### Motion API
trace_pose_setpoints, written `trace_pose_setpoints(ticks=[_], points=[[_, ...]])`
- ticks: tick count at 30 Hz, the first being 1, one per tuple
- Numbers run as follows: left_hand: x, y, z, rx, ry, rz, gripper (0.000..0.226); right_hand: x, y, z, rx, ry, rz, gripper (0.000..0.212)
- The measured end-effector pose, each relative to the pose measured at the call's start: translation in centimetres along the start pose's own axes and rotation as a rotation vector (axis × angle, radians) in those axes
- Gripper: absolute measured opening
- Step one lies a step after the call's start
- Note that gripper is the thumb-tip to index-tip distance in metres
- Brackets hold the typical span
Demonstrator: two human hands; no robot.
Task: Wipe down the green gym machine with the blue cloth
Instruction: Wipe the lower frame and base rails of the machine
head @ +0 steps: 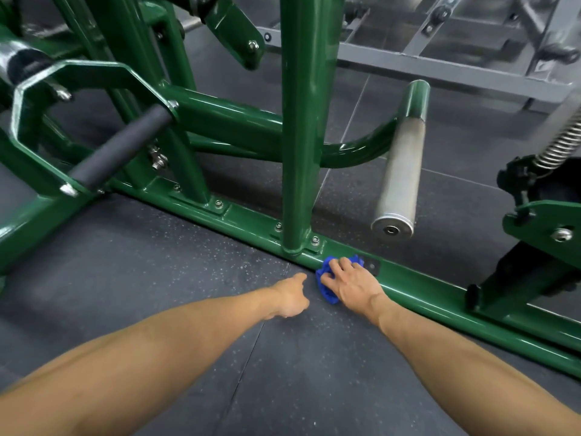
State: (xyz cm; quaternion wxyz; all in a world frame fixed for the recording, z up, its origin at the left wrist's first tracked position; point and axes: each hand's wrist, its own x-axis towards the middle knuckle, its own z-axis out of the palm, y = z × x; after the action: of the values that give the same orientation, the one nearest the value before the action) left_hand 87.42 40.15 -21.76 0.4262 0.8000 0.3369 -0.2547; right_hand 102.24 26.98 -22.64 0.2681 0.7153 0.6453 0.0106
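Your bare forearms reach out over the speckled rubber floor (157, 262). Your right hand (349, 281) lies on the bunched blue cloth (328, 295), fingers (334, 265) curled over it and pressing it onto the green gym machine's base rail (440, 297). Blue folds show beyond and to the left of those fingers. The upright post (297, 121) meets the rail just past them, to the left. Your left hand (290, 297) holds nothing: one digit points toward the cloth, the rest are curled, near it but apart. A silver weight peg (399, 171) juts out farther back.
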Motion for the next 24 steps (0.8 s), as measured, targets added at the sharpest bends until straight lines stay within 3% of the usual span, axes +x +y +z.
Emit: trace_pose_setpoints(ticks=[5, 9, 13, 24], points=[[0.2, -2.1, -0.7, -0.024, 0.049, -0.033, 0.076, 4.4, -2.5, -2.9, 0.070, 0.091, 0.003, 0.046], [0.6, -2.8, -1.8, -0.031, 0.092, -0.030, 0.072, 5.7, -3.7, -3.4, 0.059, 0.065, 0.019, 0.043], [0.6, -2.0, -2.3, -0.024, 0.120, 0.002, 0.065, 4.9, -2.8, -2.6, 0.079, 0.078, -0.011, 0.044], [0.7, 2.8, 0.4, 0.116, 0.041, 0.093, 0.072, -0.6, 0.3, -0.2, 0.147, 0.000, 0.006, 0.044]])
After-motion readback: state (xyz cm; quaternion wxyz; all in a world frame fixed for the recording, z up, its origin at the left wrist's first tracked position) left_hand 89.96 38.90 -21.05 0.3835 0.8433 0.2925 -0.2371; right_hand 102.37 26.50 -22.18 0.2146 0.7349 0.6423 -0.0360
